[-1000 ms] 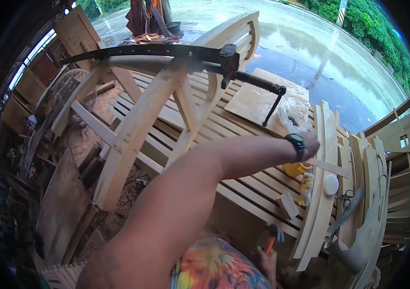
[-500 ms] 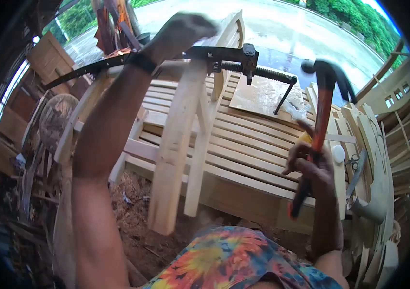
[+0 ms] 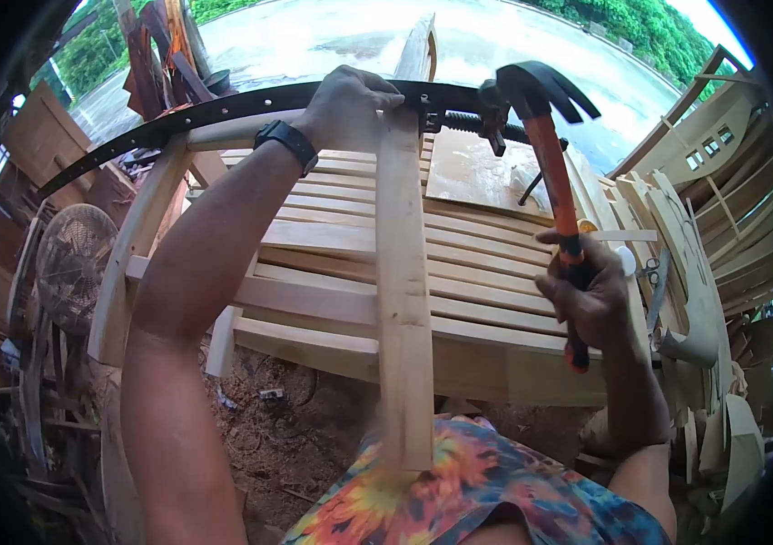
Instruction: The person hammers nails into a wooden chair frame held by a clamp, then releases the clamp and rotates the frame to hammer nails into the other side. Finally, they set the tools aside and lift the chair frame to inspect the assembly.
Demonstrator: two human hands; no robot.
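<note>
My left hand [image 3: 345, 107], with a dark watch on its wrist, is closed over a long black bar clamp [image 3: 246, 100]. Its fingertips lie right at the upper end of a pale wooden post [image 3: 402, 300], which stands toward me in front of the slatted frame. My right hand [image 3: 597, 289] grips a claw hammer [image 3: 557, 177] by its orange and black handle, head up. In this view the hammer head overlaps the end of the clamp, beside its threaded screw [image 3: 463, 122].
Beneath is a slatted wooden frame [image 3: 486, 259] bearing a flat board [image 3: 477, 173] with a clear plastic bag. Curved wooden pieces [image 3: 690, 236] lean at right. A wire fan guard [image 3: 76, 263] stands at left. Wood shavings [image 3: 286, 427] cover the ground.
My left hand has come down onto the clamp bar. The post has swung right and now points straight toward me. The hammer has shifted left, its head now by the clamp's screw end.
</note>
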